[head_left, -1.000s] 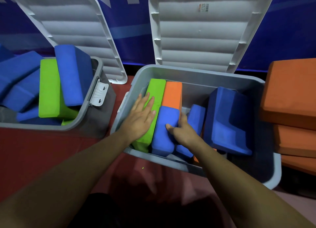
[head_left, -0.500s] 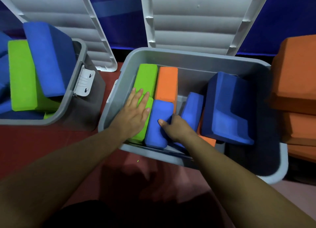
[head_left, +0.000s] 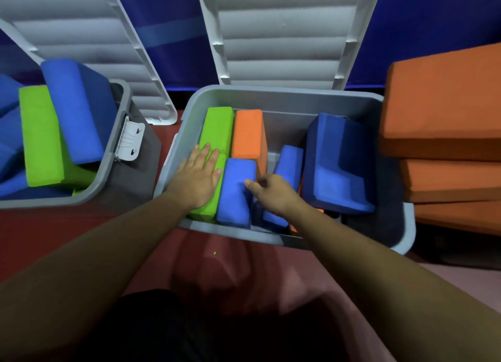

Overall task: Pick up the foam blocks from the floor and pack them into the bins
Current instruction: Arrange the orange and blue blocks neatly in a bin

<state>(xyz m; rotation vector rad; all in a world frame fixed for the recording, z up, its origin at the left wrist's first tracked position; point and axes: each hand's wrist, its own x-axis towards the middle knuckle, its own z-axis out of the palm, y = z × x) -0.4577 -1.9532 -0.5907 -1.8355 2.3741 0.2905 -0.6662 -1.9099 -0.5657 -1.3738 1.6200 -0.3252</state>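
Observation:
A grey bin (head_left: 284, 90) sits open in the middle, holding a green block (head_left: 217, 128), an orange block (head_left: 248, 133), a blue block (head_left: 233, 199), a narrower blue block (head_left: 290, 163) and a large dark blue block (head_left: 341, 166). My left hand (head_left: 198, 177) lies flat with straight fingers on the green block. My right hand (head_left: 273, 196) has its thumb on the top of the blue block, and its fingers curl at that block's right edge. What lies deeper under the blocks is hidden.
A second grey bin (head_left: 120, 98) on the left is piled with a green block (head_left: 40, 133) and blue blocks (head_left: 76, 109). Both white lids (head_left: 282, 36) stand open against the blue wall. Orange mats (head_left: 444, 103) are stacked on the right. Red floor (head_left: 81, 231) lies in front.
The blue block has settled lower beside the green one. My right thumb has slid toward the blue block's right edge, while my left hand stays pressed on the green block.

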